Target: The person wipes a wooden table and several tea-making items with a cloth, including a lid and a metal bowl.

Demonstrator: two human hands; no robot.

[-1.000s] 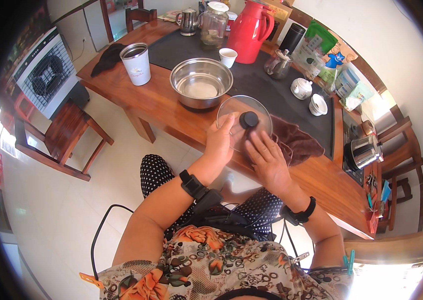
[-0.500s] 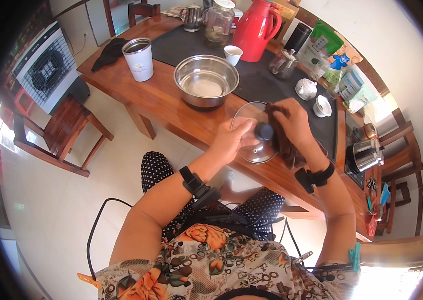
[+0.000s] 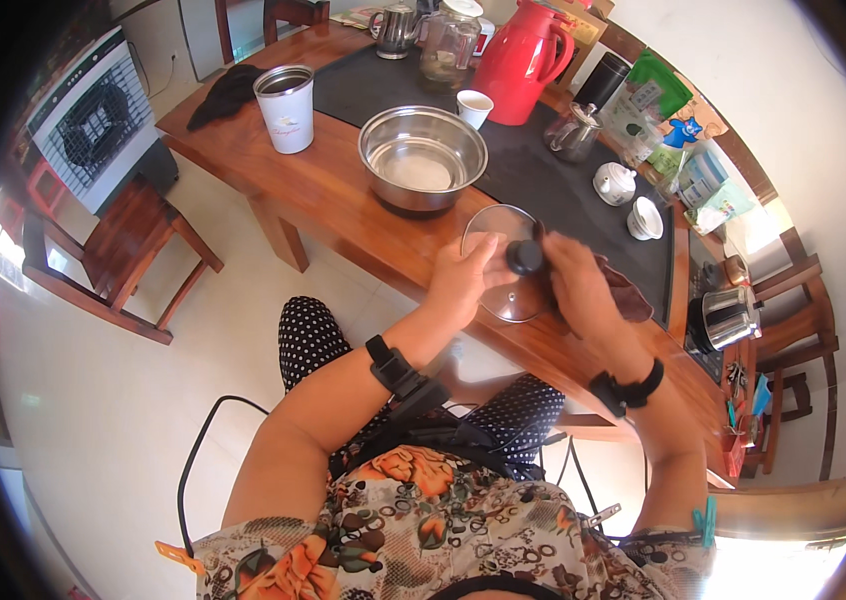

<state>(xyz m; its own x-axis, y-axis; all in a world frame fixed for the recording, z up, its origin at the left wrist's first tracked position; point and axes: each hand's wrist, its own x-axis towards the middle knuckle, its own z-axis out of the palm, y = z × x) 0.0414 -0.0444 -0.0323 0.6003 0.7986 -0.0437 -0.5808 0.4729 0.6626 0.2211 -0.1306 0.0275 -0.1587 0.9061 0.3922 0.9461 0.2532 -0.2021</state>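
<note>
A clear glass pot lid (image 3: 495, 222) with a metal rim and a black knob (image 3: 524, 257) is tilted up over the table's front edge. My left hand (image 3: 458, 283) grips it on the left side, thumb up and fingers reaching toward the knob. On the opposite side, my right hand (image 3: 585, 290) presses a dark brown cloth (image 3: 627, 290) to the lid's right edge. Part of the cloth trails to the right of that hand; the rest is hidden under the palm. Just beyond the lid stands a stainless steel pot (image 3: 421, 185), uncovered.
On the wooden table (image 3: 338, 170) are a white tumbler (image 3: 286, 112), a paper cup (image 3: 474, 107), a red thermos jug (image 3: 521, 70), a glass teapot (image 3: 573, 135) and a white teapot (image 3: 615, 183). A moka-style metal pot (image 3: 728, 318) is at right. A wooden chair (image 3: 133, 240) stands left.
My right hand has slid down the lid's right side with the cloth, its fingers now straighter. The left hand keeps its hold on the lid. The view has shifted slightly.
</note>
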